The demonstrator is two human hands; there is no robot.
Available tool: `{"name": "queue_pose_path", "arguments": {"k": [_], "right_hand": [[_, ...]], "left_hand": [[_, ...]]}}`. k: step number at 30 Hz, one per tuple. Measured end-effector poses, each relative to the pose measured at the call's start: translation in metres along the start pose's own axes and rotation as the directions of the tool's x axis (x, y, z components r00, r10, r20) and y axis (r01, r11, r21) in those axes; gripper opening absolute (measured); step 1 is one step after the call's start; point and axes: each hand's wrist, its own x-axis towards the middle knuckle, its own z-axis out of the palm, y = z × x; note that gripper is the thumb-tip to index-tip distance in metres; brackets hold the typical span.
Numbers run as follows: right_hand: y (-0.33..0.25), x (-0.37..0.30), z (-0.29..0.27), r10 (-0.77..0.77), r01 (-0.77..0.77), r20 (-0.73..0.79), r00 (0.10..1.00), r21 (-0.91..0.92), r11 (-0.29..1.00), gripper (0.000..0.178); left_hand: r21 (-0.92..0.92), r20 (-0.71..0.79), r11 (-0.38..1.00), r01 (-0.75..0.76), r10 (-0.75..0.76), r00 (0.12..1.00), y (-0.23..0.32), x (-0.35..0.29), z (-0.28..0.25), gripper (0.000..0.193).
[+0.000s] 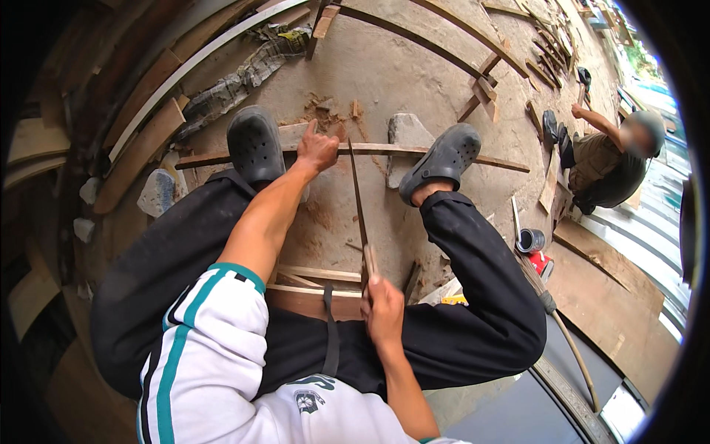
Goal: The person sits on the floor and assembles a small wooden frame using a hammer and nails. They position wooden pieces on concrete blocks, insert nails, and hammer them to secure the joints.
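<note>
A long thin wooden strip [492, 161] lies crosswise on the floor, under both of my dark clogs [255, 144]. My left hand [318, 150] is closed on the strip between my feet, its index finger pointing away. In my right hand [384, 309] is the wooden handle of a handsaw [359, 191], with the fingers wrapped round it. The narrow blade runs away from me, and its far end meets the strip just right of my left hand. A pale stone block [408, 130] sits beneath the strip near my right foot. Sawdust and chips [323, 111] lie beyond it.
Boards [140, 155] are stacked along the left. Curved wooden pieces [414, 33] stand at the far side. Another person [610, 159] crouches at the right. A dark can [530, 240] and a red can [541, 264] stand beyond my right knee, near a stick [573, 355].
</note>
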Motion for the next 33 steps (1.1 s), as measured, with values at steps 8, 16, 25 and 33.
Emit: {"name": "queue_pose_path", "arguments": {"k": [8, 16, 25, 33], "right_hand": [[-0.004, 0.017, 0.0, -0.125, 0.134, 0.053, 0.991, -0.225, 0.965, 0.045], [-0.019, 0.081, 0.015, -0.158, 0.169, 0.072, 0.985, -0.215, 0.962, 0.048], [-0.008, 0.091, 0.015, -0.214, 0.216, 0.034, 0.976, -0.232, 0.948, 0.048], [-0.012, 0.117, 0.022, -0.127, 0.127, 0.016, 0.992, -0.219, 0.967, 0.051]], "left_hand": [[-0.018, 0.008, 1.0, -0.001, 0.001, 1.0, -0.004, 0.001, 0.003, 0.017], [-0.008, 0.008, 1.0, -0.009, 0.009, 1.0, 0.001, 0.005, 0.004, 0.014], [-0.023, 0.024, 1.0, 0.005, -0.004, 1.0, 0.004, 0.005, -0.002, 0.014], [-0.003, 0.015, 1.0, 0.001, -0.001, 1.0, 0.004, 0.008, 0.0, 0.015]]}}
